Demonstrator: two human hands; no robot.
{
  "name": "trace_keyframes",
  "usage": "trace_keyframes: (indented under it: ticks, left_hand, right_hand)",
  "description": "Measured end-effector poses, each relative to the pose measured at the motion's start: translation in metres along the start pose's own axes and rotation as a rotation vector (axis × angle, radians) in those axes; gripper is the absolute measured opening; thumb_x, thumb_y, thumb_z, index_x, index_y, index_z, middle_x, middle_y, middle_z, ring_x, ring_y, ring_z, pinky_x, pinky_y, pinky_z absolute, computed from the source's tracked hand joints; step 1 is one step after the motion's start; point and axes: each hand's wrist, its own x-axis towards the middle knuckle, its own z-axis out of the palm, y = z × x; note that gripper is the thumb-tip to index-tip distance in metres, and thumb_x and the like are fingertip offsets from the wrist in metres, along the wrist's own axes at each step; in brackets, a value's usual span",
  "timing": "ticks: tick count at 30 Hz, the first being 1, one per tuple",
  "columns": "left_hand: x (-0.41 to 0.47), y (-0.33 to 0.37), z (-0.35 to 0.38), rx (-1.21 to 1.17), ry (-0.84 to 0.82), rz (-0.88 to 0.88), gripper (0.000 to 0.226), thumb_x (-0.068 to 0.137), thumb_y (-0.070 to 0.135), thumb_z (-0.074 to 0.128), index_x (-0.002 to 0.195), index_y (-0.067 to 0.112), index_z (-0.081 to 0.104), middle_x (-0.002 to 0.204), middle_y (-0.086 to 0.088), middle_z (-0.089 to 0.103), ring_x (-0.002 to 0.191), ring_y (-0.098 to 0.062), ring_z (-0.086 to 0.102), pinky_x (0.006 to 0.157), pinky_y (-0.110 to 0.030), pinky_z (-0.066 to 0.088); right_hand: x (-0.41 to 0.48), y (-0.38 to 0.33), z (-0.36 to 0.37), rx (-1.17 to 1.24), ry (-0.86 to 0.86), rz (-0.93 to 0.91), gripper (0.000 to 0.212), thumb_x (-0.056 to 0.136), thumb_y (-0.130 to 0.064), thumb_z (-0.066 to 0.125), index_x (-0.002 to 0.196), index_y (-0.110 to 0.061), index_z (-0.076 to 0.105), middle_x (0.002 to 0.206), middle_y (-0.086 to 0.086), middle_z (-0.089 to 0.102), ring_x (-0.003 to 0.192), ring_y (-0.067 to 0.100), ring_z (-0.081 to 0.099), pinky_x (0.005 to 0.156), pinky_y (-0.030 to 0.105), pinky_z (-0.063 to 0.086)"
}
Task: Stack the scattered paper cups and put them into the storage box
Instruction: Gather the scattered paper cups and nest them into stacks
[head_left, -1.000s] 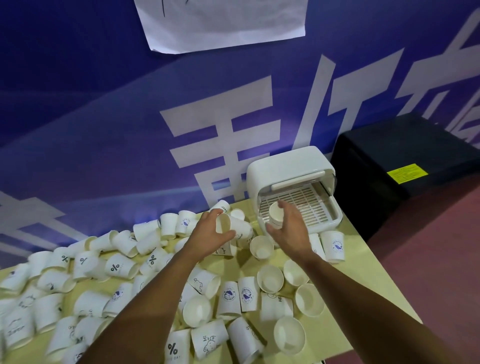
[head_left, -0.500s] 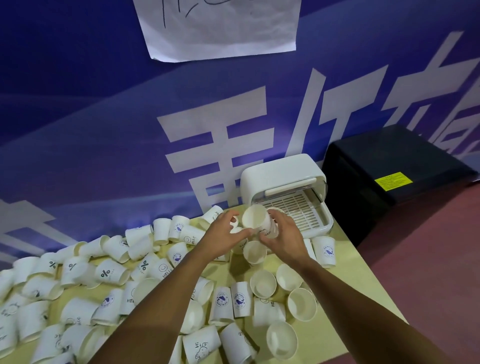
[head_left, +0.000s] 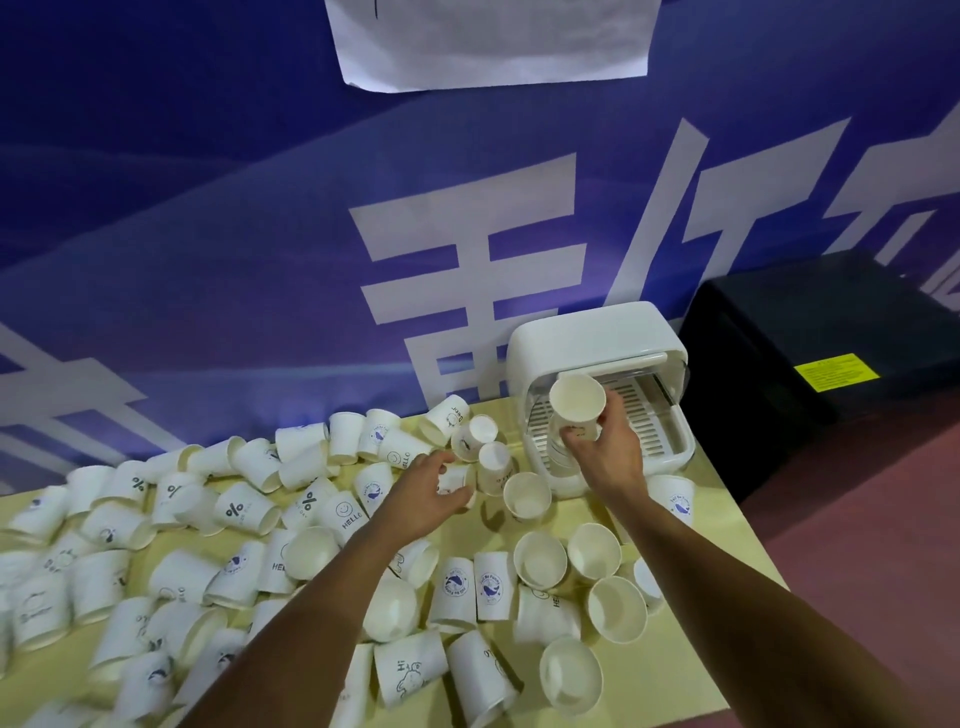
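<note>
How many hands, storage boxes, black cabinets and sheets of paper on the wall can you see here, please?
Hands: 2 (left hand, right hand)
White storage box: 1
Black cabinet: 1
Paper sheet on the wall: 1
Total: 5

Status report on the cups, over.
Right hand holds cup at box mouth. Left hand grips table cup. Box mouth unobstructed.

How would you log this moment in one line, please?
right hand: holds cup stack at storage box | left hand: fingers round lying paper cup
</note>
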Motion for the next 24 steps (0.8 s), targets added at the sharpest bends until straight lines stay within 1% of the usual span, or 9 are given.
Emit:
trace_keyframes:
  ticks: [3,6,8,10,11,13,16,21,24]
  left_hand:
    - [-0.004,-0.009,-0.001,0.009,0.009,-0.025,0.060,0.084,0.047,0.069,0.136,0.025,0.047,0.128,0.002,0.052,0.111,-0.011,0.052,0.091,-0.028,0.046]
    - [-0.007,-0.014,-0.003,0.007,0.012,-0.032,0.062,0.083,0.048,0.070,0.135,0.024,0.048,0.127,0.002,0.052,0.114,-0.011,0.052,0.093,-0.029,0.046]
    - [-0.009,-0.017,-0.005,0.011,0.017,-0.036,0.062,0.082,0.049,0.070,0.135,0.024,0.048,0.127,0.003,0.052,0.117,-0.013,0.053,0.097,-0.034,0.047]
    - [-0.011,-0.019,-0.008,0.023,0.024,-0.036,0.061,0.083,0.049,0.070,0.135,0.025,0.048,0.128,0.003,0.052,0.118,-0.013,0.053,0.100,-0.037,0.047]
    - [-0.011,-0.020,-0.010,0.027,0.029,-0.037,0.061,0.083,0.049,0.069,0.135,0.025,0.048,0.129,0.003,0.052,0.117,-0.013,0.054,0.100,-0.038,0.047]
    - [-0.014,-0.022,-0.014,0.023,0.036,-0.036,0.061,0.083,0.049,0.069,0.135,0.024,0.048,0.130,0.003,0.052,0.117,-0.014,0.054,0.101,-0.038,0.047]
    - [-0.019,-0.027,-0.022,0.008,0.054,-0.043,0.063,0.082,0.052,0.069,0.135,0.024,0.048,0.129,0.003,0.052,0.118,-0.015,0.054,0.100,-0.038,0.047]
    - [-0.038,-0.051,-0.045,-0.020,0.110,-0.086,0.063,0.082,0.052,0.069,0.134,0.024,0.049,0.130,0.002,0.051,0.116,-0.015,0.053,0.099,-0.033,0.045]
    - [-0.058,-0.078,-0.063,-0.025,0.165,-0.142,0.060,0.081,0.048,0.070,0.132,0.022,0.051,0.129,-0.001,0.053,0.115,-0.017,0.054,0.094,-0.030,0.043]
  right_hand:
    - [-0.004,0.007,0.004,-0.024,-0.027,-0.001,0.067,0.078,-0.035,0.080,0.129,-0.037,0.037,0.111,-0.014,0.056,0.101,0.015,0.057,0.078,0.031,0.047]
    - [-0.009,0.010,0.007,-0.024,-0.013,0.030,0.068,0.074,-0.038,0.083,0.126,-0.037,0.039,0.110,-0.012,0.057,0.102,0.016,0.059,0.081,0.032,0.049]
    - [-0.012,0.007,0.008,-0.044,0.024,0.041,0.072,0.072,-0.039,0.085,0.129,-0.033,0.041,0.118,-0.006,0.059,0.108,0.020,0.059,0.088,0.038,0.054]
    - [-0.013,0.001,0.010,-0.130,0.068,0.017,0.080,0.075,-0.036,0.086,0.139,-0.023,0.040,0.133,0.003,0.055,0.120,0.025,0.056,0.100,0.042,0.051]
    - [-0.014,-0.003,0.011,-0.169,0.086,-0.004,0.081,0.076,-0.034,0.086,0.141,-0.020,0.039,0.138,0.004,0.053,0.123,0.027,0.055,0.102,0.041,0.049]
    - [-0.017,-0.014,0.014,-0.195,0.087,-0.065,0.078,0.078,-0.033,0.085,0.140,-0.021,0.040,0.138,0.003,0.052,0.123,0.025,0.054,0.099,0.035,0.045]
    - [-0.024,-0.031,0.025,-0.216,-0.014,-0.164,0.072,0.081,-0.033,0.082,0.139,-0.024,0.041,0.138,0.001,0.054,0.121,0.023,0.055,0.097,0.037,0.047]
    - [-0.043,-0.066,0.065,-0.258,-0.227,-0.285,0.068,0.086,-0.035,0.076,0.143,-0.017,0.043,0.142,0.007,0.052,0.125,0.028,0.054,0.100,0.041,0.046]
    - [-0.063,-0.093,0.101,-0.252,-0.341,-0.317,0.075,0.086,-0.035,0.076,0.148,-0.017,0.038,0.145,0.005,0.051,0.128,0.028,0.053,0.103,0.041,0.046]
